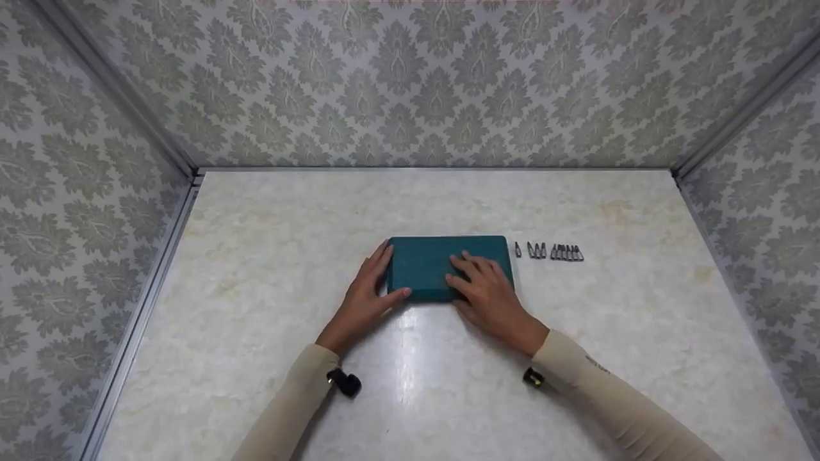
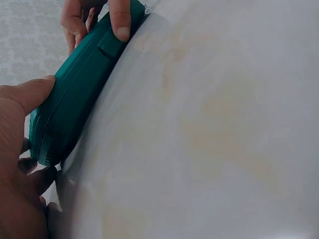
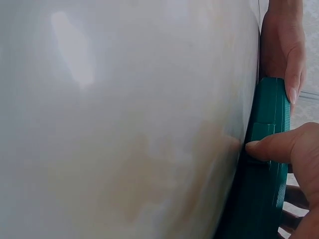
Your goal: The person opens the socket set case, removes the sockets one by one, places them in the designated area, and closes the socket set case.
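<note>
A closed dark-green hard case (image 1: pixel 423 262) lies flat on the table, its long side toward me. My left hand (image 1: pixel 366 289) grips its left end, with the thumb on the front top edge and the fingers along the left side. Across the right part of the lid lies my right hand (image 1: pixel 490 294), fingers bent on top. In the right wrist view its thumb presses at a raised latch (image 3: pixel 263 130) on the front side. The left wrist view shows the case's edge (image 2: pixel 75 104) between both hands. Whatever the case contains is hidden.
Right of the case stand or lie small dark metal pieces (image 1: pixel 567 253) in short groups, too small to identify. A pale marbled table (image 1: pixel 288 218) carries everything. Patterned walls (image 1: pixel 397 83) enclose its back and sides. Dark wrist cameras (image 1: pixel 346 383) hang at both sleeves.
</note>
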The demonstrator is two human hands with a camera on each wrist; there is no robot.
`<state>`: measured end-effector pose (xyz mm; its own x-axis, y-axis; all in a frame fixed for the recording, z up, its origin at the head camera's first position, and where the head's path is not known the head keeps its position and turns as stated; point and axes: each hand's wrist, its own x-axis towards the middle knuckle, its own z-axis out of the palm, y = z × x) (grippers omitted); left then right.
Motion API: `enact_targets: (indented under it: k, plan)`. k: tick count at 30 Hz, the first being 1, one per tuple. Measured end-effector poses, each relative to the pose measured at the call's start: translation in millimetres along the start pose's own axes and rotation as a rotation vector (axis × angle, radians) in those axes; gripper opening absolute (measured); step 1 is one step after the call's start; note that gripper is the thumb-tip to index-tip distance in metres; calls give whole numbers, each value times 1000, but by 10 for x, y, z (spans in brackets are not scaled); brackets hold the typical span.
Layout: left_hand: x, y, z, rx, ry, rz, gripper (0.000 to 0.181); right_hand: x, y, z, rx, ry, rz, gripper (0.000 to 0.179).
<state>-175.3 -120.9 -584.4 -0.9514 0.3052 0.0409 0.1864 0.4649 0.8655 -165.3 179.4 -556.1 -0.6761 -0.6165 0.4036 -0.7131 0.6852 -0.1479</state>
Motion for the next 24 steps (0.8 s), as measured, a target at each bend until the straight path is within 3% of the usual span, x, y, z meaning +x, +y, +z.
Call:
enact_targets:
  k: [13,18,20,24]
  plan:
    - [44,21,20,21,-12,5,95,-6,23,19,-45,38,-3,41]
    - [85,45,20,15,-20,0,94,-16,107,-24,16,-5,-5,45]
    - [81,71,23,38,-34,8,96,-63,168,-74,68,-23,-12,51]
    - [22,126,-1,182,-34,56,103,-249,326,-232,140,-4,-6,66]
